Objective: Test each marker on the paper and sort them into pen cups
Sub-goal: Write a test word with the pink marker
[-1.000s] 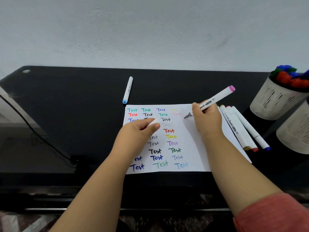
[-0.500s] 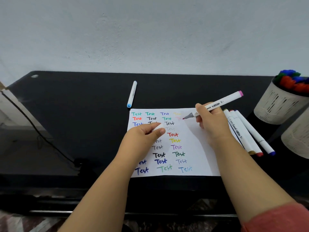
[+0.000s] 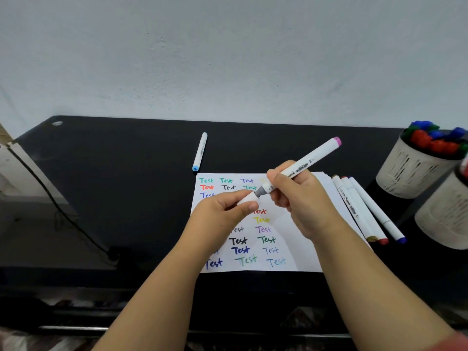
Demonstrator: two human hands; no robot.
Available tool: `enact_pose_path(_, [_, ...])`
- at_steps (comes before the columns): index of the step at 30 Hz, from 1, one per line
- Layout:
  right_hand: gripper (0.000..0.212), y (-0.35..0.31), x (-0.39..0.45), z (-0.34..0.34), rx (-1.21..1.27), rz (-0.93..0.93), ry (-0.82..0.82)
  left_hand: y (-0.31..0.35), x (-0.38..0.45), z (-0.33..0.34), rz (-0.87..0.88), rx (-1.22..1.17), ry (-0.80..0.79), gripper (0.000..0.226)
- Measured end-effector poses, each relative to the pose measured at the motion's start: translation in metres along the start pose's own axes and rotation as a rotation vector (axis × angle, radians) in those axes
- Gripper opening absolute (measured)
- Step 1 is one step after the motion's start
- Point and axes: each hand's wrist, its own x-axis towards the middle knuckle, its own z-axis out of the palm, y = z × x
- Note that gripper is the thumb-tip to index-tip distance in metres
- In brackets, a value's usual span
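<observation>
Marker tip meets cap above the paper (image 3: 298, 249).
I see my right hand (image 3: 300, 198) gripping the pink-ended marker (image 3: 307, 163); left hand (image 3: 222, 211) fingers pinch its white cap (image 3: 247, 200) at the grey tip.

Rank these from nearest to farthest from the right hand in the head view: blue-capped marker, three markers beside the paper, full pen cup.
1. three markers, just right of the right hand
2. blue-capped marker, far left, on desk
3. full pen cup, far right

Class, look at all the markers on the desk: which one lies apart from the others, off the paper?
The blue-capped marker, alone on the black desk beyond the paper.
</observation>
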Motion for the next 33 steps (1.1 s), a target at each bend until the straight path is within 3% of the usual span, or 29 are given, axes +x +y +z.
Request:
enact_pose_path(9, [0.013, -0.003, -0.004, -0.003, 0.018, 0.12, -0.179, 0.003, -0.004, -0.007, 0.049, -0.03, 0.026, 0.029])
enact_pose_path(19, [0.024, -0.006, -0.005, 0.0, 0.124, 0.242, -0.091, 0.006, -0.013, -0.007, 0.14, 0.056, 0.072, 0.046])
enact_pose_path(33, [0.027, 0.001, -0.005, 0.004, 0.214, 0.292, -0.134, -0.005, -0.008, 0.0, 0.189, 0.121, 0.12, 0.035])
